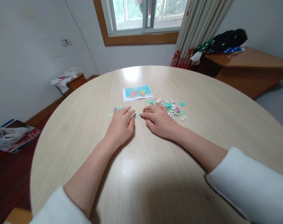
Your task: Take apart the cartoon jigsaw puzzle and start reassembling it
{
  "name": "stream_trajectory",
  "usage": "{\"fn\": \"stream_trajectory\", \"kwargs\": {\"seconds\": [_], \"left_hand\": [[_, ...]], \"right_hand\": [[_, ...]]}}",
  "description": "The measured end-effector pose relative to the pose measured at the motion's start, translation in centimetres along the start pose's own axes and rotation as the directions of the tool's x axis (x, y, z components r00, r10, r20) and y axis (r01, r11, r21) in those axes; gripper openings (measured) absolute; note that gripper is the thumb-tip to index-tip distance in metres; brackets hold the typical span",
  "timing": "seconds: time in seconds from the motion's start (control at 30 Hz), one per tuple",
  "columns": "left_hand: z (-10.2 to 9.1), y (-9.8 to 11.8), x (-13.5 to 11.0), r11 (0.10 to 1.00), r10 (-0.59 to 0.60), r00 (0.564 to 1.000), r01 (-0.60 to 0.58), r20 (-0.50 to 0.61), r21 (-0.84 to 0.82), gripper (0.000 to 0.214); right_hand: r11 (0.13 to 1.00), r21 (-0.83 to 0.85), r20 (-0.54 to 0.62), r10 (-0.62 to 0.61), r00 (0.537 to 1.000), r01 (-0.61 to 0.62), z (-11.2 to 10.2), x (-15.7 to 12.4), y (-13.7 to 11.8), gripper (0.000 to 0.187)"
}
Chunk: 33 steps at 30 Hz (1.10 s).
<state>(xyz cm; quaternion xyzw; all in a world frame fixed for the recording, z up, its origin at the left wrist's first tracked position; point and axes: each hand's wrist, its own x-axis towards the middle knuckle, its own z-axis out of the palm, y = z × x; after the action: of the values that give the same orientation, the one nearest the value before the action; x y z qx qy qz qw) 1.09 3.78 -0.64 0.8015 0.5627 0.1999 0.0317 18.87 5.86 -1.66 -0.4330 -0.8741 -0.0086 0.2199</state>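
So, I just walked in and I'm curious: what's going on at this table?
A person has both hands over puzzle pieces on the round table. The right hand has a fingertip at a small piece between the hands; whether it is gripped is unclear. The left hand is beside a few other pieces. A loose pile and a picture sheet lie beyond.

Window (128,15), gathered curtain (198,25), polka-dot cloths (228,40)

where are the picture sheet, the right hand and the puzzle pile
picture sheet (138,92), head view, middle of printed face
right hand (159,120), head view, back of hand
puzzle pile (168,106), head view, teal middle patch
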Motion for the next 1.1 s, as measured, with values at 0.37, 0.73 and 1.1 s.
{"fn": "stream_trajectory", "kwargs": {"seconds": [0.37,0.73,1.1], "left_hand": [[0.2,0.0,-0.2,0.998,0.025,0.993,-0.031,0.111,0.050,0.043],[0.2,-0.5,-0.2,0.953,-0.172,0.985,0.167,-0.003,0.251,0.044],[0.6,-1.5,0.2,0.933,-0.274,0.962,0.264,0.006,0.244,0.042]], "right_hand": [[0.936,-0.147,-0.181,0.293,0.939,-0.320,-1.0,-1.6,2.9,0.038],[0.948,-0.135,-0.058,0.284,0.957,-0.289,-0.4,0.2,1.9,0.042],[0.958,-0.145,-0.045,0.241,0.969,-0.245,0.5,0.9,2.7,0.027]]}}
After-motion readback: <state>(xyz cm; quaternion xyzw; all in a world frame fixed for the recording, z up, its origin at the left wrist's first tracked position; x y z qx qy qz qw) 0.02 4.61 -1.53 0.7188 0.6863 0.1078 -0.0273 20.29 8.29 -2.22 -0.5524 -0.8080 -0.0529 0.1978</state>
